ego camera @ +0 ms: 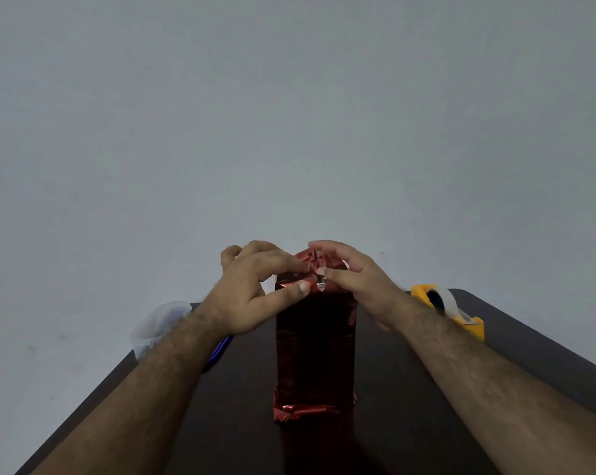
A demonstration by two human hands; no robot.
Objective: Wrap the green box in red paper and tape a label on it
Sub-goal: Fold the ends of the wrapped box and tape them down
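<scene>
Dark table [409,389] fills the bottom of the frame. At center stands the box in red paper [315,354]; no green shows. Left hand [252,293] and right hand [361,286] both pinch its crumpled top. Arms half hide a yellow tape dispenser [461,317], a blue thing [219,351] and clear plastic [159,323].

Red paper [315,341] — glossy, foil-like, crinkled at the folds; worktop [409,389] dark and matt; tape dispenser [467,323] — smooth yellow plastic.
</scene>
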